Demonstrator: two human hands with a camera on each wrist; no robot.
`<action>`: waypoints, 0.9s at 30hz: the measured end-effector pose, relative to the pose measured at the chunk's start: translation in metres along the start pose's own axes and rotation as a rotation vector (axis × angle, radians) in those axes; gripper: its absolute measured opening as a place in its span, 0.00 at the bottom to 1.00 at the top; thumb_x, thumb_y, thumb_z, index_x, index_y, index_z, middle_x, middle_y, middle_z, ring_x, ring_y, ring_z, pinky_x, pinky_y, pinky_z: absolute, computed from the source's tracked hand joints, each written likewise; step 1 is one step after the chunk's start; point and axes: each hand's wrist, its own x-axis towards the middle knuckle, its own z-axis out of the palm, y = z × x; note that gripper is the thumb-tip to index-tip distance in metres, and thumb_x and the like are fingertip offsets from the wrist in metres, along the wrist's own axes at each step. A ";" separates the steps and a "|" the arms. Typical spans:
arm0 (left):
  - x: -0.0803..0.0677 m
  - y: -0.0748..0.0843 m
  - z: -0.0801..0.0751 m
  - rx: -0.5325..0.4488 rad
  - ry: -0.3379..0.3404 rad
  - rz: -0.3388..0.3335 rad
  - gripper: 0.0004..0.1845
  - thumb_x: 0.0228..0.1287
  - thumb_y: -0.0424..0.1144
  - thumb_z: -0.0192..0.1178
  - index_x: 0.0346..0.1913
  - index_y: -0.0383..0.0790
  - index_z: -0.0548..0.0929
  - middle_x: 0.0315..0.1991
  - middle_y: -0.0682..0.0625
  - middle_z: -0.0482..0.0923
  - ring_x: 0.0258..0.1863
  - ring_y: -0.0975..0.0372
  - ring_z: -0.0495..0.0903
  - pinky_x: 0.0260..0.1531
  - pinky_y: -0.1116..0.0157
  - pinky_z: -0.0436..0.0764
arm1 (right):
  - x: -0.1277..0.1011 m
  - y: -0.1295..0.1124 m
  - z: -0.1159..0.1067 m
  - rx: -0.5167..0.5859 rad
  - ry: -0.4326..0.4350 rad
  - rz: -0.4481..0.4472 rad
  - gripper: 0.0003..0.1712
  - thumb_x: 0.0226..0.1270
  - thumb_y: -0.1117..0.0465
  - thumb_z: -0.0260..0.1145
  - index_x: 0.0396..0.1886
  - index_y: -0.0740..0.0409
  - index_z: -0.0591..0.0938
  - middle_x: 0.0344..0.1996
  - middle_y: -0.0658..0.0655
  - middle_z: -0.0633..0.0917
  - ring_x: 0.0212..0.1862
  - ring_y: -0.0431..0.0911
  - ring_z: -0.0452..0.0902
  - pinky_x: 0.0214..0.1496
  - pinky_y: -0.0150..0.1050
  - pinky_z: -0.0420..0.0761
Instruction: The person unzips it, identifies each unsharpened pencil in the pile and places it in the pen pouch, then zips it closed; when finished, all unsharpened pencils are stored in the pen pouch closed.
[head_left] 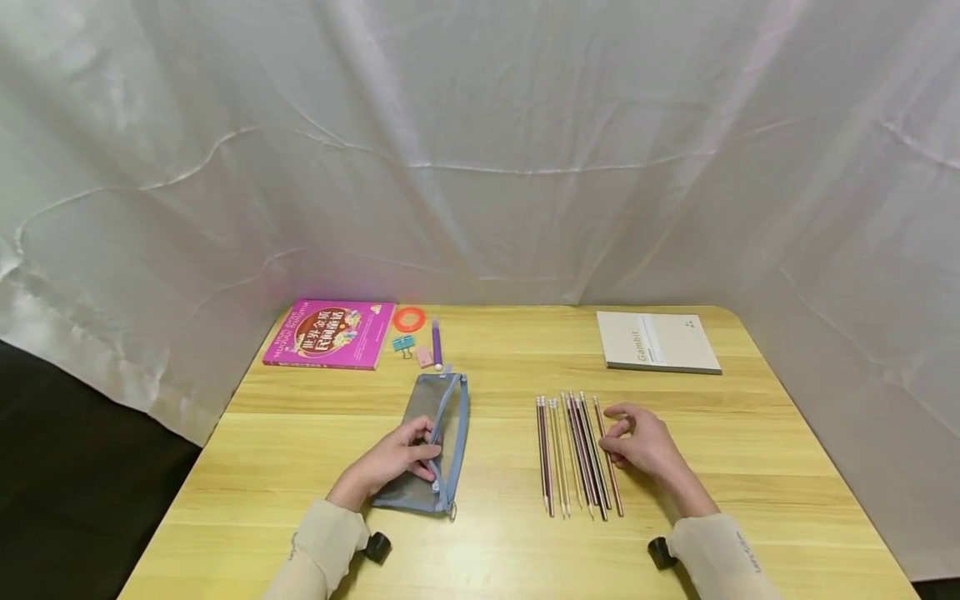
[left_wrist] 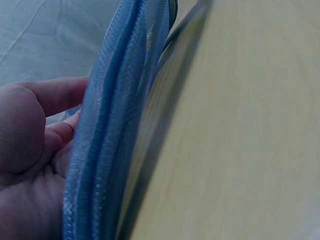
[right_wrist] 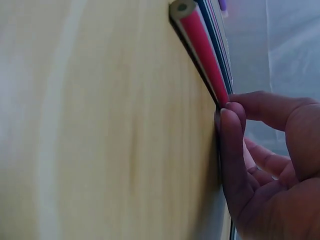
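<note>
Centrally on the wooden table (head_left: 510, 550), a grey-blue mesh pencil case (head_left: 431, 433) is laid lengthwise, its zip edge turned toward the middle. The left hand (head_left: 393, 462) is rested on the case, fingers curled over its blue zip edge; in the left wrist view the mesh is seen gripped between thumb and fingers. Just right of the case, well apart from it, a row of pencils (head_left: 576, 454) is laid side by side. The right hand (head_left: 641, 442) is placed at the right edge of the row, and the outermost red pencil (right_wrist: 202, 47) is pinched between thumb and forefinger tip. At the far edge, a pink book (head_left: 330, 333), an orange ring (head_left: 409, 318), a blue clip (head_left: 402, 343), a purple pen (head_left: 437, 343) and a pale notebook (head_left: 658, 342) are noted.
</note>
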 end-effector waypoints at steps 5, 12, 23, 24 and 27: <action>0.000 0.000 0.000 0.003 0.002 0.003 0.09 0.77 0.33 0.57 0.47 0.33 0.67 0.43 0.42 0.68 0.30 0.55 0.86 0.36 0.57 0.92 | 0.003 -0.001 0.001 -0.084 0.017 -0.006 0.26 0.58 0.72 0.70 0.57 0.69 0.75 0.30 0.57 0.87 0.23 0.46 0.83 0.26 0.39 0.87; -0.001 0.000 0.000 0.001 -0.006 0.009 0.11 0.77 0.33 0.57 0.49 0.30 0.67 0.44 0.43 0.66 0.30 0.55 0.86 0.37 0.58 0.92 | 0.004 -0.002 0.000 -0.121 0.021 0.003 0.22 0.64 0.66 0.72 0.55 0.68 0.76 0.28 0.55 0.87 0.22 0.45 0.83 0.26 0.39 0.86; 0.001 -0.001 0.000 -0.008 -0.005 0.009 0.11 0.77 0.32 0.58 0.50 0.29 0.68 0.43 0.43 0.67 0.30 0.55 0.85 0.37 0.57 0.92 | -0.010 -0.005 0.001 -0.145 0.018 -0.051 0.27 0.58 0.69 0.77 0.55 0.69 0.77 0.29 0.56 0.85 0.23 0.44 0.82 0.25 0.37 0.86; 0.001 -0.001 -0.001 -0.009 -0.006 0.010 0.11 0.77 0.33 0.58 0.50 0.29 0.68 0.43 0.43 0.67 0.30 0.55 0.85 0.37 0.57 0.92 | -0.009 -0.005 0.002 -0.138 0.020 -0.049 0.26 0.57 0.70 0.76 0.55 0.69 0.77 0.29 0.56 0.85 0.23 0.44 0.82 0.25 0.37 0.86; 0.001 -0.001 -0.001 -0.012 -0.014 0.014 0.12 0.77 0.33 0.57 0.50 0.29 0.68 0.43 0.43 0.67 0.30 0.55 0.85 0.37 0.57 0.92 | -0.008 -0.005 0.002 -0.123 0.017 -0.039 0.26 0.55 0.72 0.75 0.54 0.70 0.77 0.28 0.56 0.86 0.23 0.45 0.83 0.25 0.37 0.87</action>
